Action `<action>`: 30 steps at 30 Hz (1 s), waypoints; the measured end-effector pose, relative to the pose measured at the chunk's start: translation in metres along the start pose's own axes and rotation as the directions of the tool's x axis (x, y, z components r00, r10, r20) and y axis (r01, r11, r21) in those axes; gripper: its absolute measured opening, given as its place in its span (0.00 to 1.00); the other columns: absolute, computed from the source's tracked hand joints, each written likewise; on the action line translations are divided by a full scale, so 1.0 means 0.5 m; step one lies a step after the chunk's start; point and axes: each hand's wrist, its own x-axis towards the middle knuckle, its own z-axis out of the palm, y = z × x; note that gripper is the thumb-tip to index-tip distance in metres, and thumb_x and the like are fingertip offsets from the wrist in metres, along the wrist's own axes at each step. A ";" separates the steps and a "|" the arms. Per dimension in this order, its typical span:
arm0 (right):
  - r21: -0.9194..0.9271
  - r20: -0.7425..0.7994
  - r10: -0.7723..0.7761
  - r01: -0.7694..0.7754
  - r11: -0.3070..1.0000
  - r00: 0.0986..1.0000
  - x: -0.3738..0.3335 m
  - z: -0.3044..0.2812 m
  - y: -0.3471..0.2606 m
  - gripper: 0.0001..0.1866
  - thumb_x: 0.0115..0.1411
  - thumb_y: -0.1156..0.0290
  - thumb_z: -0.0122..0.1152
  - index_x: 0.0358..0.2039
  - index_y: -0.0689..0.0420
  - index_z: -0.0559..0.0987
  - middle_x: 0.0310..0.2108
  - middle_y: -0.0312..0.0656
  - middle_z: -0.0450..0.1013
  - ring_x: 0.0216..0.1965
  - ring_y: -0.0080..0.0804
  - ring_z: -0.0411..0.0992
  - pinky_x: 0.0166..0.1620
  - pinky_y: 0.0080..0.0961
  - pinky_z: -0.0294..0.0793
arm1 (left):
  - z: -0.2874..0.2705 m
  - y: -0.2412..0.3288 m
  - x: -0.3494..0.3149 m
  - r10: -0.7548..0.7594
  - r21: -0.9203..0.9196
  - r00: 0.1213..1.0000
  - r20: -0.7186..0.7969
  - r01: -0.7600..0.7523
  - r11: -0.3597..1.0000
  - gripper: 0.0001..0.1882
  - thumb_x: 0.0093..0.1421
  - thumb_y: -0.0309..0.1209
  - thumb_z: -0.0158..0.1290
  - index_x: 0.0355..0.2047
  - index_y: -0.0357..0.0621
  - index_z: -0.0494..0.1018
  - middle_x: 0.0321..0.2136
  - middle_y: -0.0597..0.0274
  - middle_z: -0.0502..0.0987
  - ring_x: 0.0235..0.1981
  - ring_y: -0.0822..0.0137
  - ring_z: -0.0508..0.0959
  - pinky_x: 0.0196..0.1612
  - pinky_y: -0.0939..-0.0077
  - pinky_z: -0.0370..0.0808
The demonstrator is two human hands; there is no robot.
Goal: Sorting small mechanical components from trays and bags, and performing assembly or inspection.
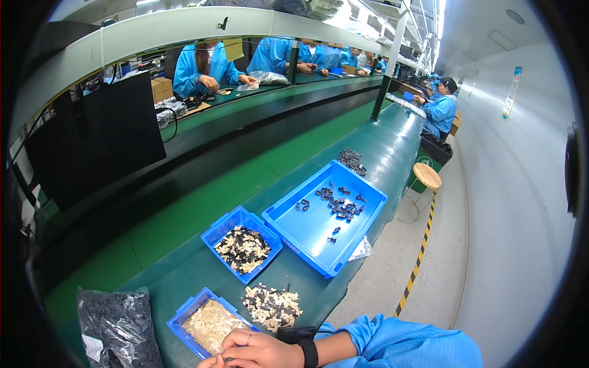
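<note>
At the left of the green bench [175,279], a clear bag of dark parts [123,328] is seen. Beside it, a small blue bin [186,339] is filled with beige pieces. At its near edge, the left hand [210,363] is cut off by the frame; its grip cannot be told. A small dark piece [228,359] appears to be pinched in the nearly closed fingertips of the right hand [264,352]. Beyond, another blue bin [265,262] is filled with mixed pieces, near a loose mixed pile [273,306]. Farther right, black parts [345,210] are scattered in a large blue tray [307,230].
</note>
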 end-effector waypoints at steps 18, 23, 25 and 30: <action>-0.760 -0.572 -0.355 -0.315 0.568 0.739 -0.038 -0.420 0.022 0.21 0.45 0.86 0.65 0.43 0.61 0.78 0.38 0.48 0.74 0.40 0.41 0.72 0.44 0.32 0.74 | -0.133 -0.054 -0.027 -0.074 0.033 0.964 -0.256 0.085 0.996 0.09 0.60 0.14 0.49 0.40 0.24 0.76 0.36 0.51 0.79 0.34 0.65 0.78 0.43 0.74 0.75; -0.731 -0.569 0.007 -0.510 0.453 0.822 -0.124 -0.386 0.126 0.16 0.48 0.82 0.63 0.41 0.61 0.79 0.40 0.49 0.75 0.43 0.48 0.73 0.48 0.36 0.72 | -0.134 -0.056 -0.031 -0.057 0.110 0.976 -0.210 0.082 0.991 0.09 0.61 0.14 0.49 0.40 0.24 0.75 0.36 0.51 0.78 0.35 0.65 0.78 0.41 0.74 0.76; -0.708 -0.579 0.018 -0.514 0.484 0.815 -0.134 -0.367 0.127 0.15 0.48 0.83 0.62 0.39 0.61 0.79 0.40 0.48 0.76 0.42 0.48 0.73 0.46 0.35 0.73 | -0.138 -0.057 -0.028 -0.015 0.126 0.980 -0.200 0.041 0.991 0.09 0.61 0.15 0.49 0.40 0.24 0.76 0.36 0.51 0.79 0.35 0.64 0.79 0.41 0.75 0.76; -0.630 -0.591 0.074 -0.516 0.581 0.804 -0.119 -0.359 0.122 0.13 0.50 0.83 0.60 0.38 0.61 0.80 0.39 0.48 0.76 0.41 0.46 0.74 0.45 0.34 0.73 | -0.139 -0.042 -0.012 0.034 0.170 0.974 -0.224 0.005 0.985 0.08 0.60 0.15 0.50 0.39 0.24 0.76 0.34 0.51 0.79 0.33 0.64 0.78 0.41 0.73 0.75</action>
